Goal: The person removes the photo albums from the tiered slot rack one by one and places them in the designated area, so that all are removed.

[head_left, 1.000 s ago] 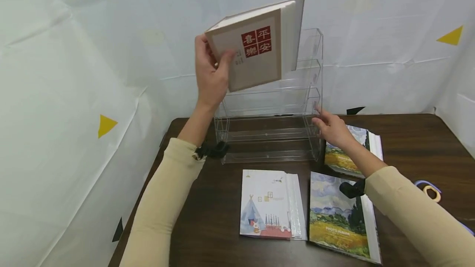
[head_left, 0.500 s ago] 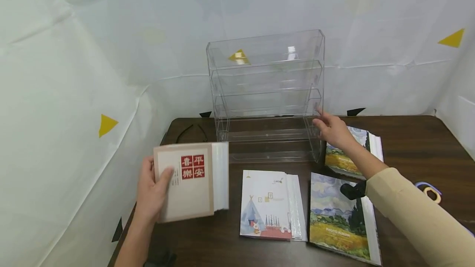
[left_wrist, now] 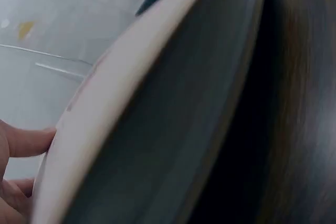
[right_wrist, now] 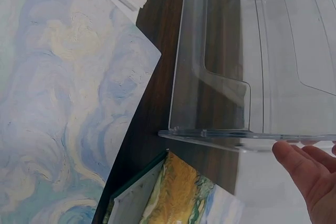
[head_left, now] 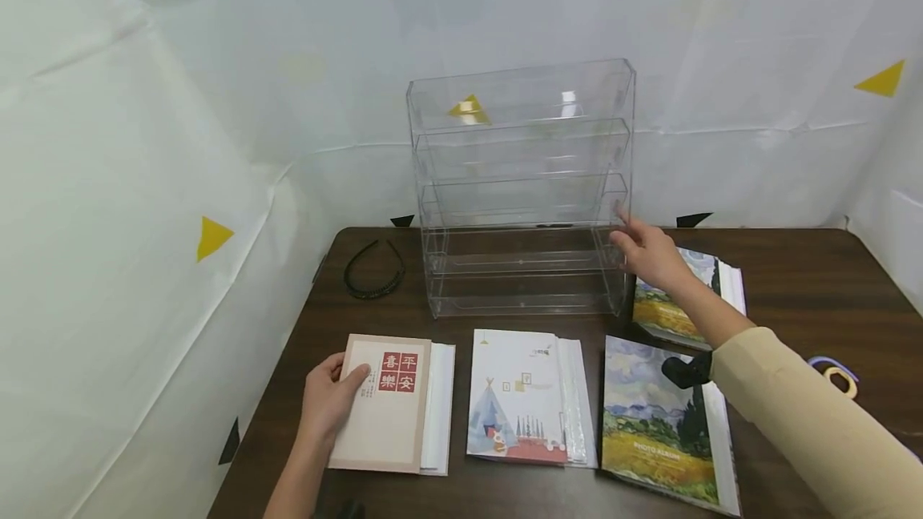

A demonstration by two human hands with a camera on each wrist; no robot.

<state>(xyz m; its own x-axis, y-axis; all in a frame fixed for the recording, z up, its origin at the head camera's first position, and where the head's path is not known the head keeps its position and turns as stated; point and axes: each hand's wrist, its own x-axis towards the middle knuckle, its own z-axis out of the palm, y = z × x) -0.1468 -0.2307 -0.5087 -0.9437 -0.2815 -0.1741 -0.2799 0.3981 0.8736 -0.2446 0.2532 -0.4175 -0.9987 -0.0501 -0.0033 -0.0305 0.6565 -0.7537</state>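
Note:
My left hand [head_left: 328, 399] holds a beige photo album [head_left: 378, 435] with red character squares at the table's front left. Its thumb lies over the cover and the other fingers go under the left edge. In the left wrist view the album [left_wrist: 110, 93] appears edge-on, its covers spread apart, close over the dark table. My right hand [head_left: 652, 259] touches the right side of a clear tiered rack [head_left: 526, 305] with its fingertips. The right wrist view has the thumb against the side panel's edge. Every tier of the rack is bare.
A white album [head_left: 515, 407] with a tent drawing lies beside the beige one. Right of it is a painted-landscape album [head_left: 649, 431], with a similar album [head_left: 674, 319] behind, under my right forearm. A black headband [head_left: 371, 293] and a yellowish ring [head_left: 840, 380] flank them.
My left hand has brought the beige album down from in front of the rack's top to the front left, beside the white album. My right hand has stayed at the rack's side.

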